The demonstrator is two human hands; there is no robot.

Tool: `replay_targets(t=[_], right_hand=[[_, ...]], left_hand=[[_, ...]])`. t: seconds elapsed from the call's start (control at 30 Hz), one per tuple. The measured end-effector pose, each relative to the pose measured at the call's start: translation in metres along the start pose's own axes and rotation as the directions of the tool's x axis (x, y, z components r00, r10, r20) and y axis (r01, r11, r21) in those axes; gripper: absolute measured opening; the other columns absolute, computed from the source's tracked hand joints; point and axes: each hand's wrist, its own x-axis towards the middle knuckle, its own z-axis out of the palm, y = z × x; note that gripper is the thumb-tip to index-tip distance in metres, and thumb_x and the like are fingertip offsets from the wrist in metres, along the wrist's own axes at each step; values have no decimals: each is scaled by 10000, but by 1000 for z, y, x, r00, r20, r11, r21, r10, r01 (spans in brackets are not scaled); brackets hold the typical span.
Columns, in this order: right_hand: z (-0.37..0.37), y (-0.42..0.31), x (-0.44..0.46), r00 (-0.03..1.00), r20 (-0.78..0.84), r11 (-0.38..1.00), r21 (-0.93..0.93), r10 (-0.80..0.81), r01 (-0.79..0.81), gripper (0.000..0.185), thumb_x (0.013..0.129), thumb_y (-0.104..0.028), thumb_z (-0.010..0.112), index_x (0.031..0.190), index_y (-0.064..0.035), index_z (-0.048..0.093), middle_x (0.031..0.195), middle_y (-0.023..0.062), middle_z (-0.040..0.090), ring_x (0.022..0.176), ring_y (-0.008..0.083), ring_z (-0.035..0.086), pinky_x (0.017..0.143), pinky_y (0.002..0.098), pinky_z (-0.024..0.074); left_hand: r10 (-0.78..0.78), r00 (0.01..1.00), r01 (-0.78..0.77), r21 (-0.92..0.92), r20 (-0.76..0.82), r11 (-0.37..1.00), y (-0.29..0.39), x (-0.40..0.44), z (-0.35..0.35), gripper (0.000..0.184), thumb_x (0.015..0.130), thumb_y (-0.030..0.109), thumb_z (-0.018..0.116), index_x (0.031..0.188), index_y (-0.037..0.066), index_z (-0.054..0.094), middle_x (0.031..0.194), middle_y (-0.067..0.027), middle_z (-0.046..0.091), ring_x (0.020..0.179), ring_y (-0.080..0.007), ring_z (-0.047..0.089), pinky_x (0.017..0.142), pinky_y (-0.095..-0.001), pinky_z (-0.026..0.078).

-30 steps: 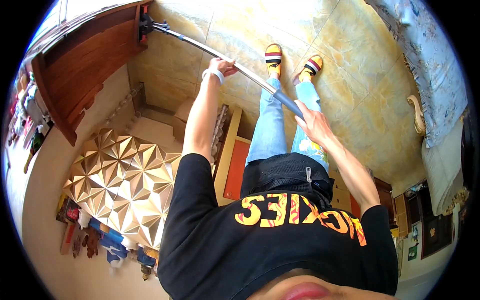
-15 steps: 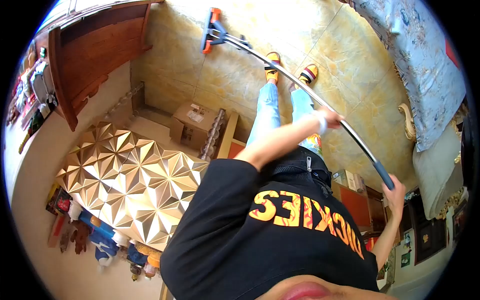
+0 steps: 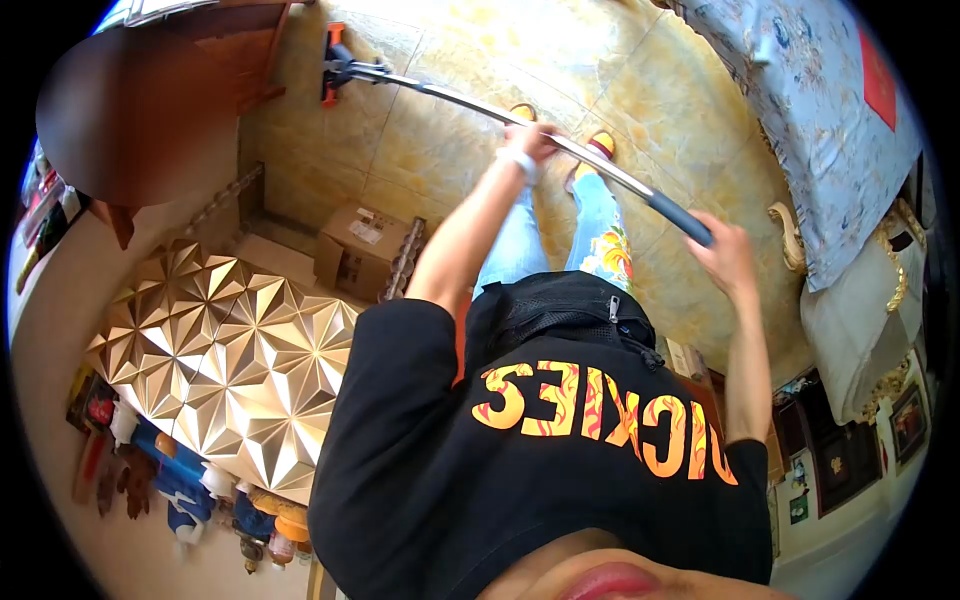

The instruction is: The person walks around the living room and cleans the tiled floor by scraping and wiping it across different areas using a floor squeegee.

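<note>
A long-handled mop [image 3: 605, 172] slants across the view. It has a metal pole, a dark grip at the near end and an orange and dark-grey head [image 3: 333, 65] on the floor at the upper left. My left hand [image 3: 533, 142], with a white band at the wrist, is wrapped round the middle of the pole, above my feet. Farther right, my right hand [image 3: 724, 252] closes on the end of the dark grip. Both arms reach out from the black T-shirt [image 3: 540, 490].
Yellowish marble-look tiles [image 3: 690, 120] cover the floor. Wooden furniture [image 3: 255, 60] stands at the upper left, partly hidden by a blurred patch. A cardboard box [image 3: 345, 250] sits near a gold faceted panel [image 3: 230, 370]. A blue floral cloth [image 3: 800, 130] hangs at right.
The mop head has slid left across the floor toward the wooden furniture. Both hands have moved left and up in the view with the pole, still gripping it.
</note>
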Motion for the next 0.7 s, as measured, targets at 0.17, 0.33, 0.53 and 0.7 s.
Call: replay_targets(t=[0.17,0.33,0.53,0.7], right_hand=[[66,-62,32,960,159,971,98,-231,217,367,762,-308,498,1107,-186,476,631,104,575,550,267,559,532,364,447],[62,-24,-2,945,201,965,20,-259,261,407,781,-296,491,1173,-209,426,754,147,585,617,288,565,593,365,440],[-56,170,-140,994,45,962,251,102,-110,274,840,-192,434,1075,-81,522,842,76,602,705,101,520,664,236,409],[-185,304,-300,800,-193,821,63,568,-568,316,841,-231,454,788,69,538,594,-18,427,567,58,392,510,215,340]], left_hand=[[300,875,-144,387,-380,911,57,11,-77,160,744,79,478,822,-60,464,739,-164,559,632,-245,584,537,-356,523],[299,890,-133,430,-344,893,16,-10,-53,225,797,129,431,937,-45,408,783,-150,573,666,-256,607,541,-317,526],[-251,931,101,477,263,873,-254,96,89,186,772,167,457,752,6,549,659,-127,583,570,-221,582,447,-322,469],[-356,883,303,206,307,930,-386,-84,305,225,782,145,465,883,-38,381,758,-160,570,554,-264,588,428,-369,505]])
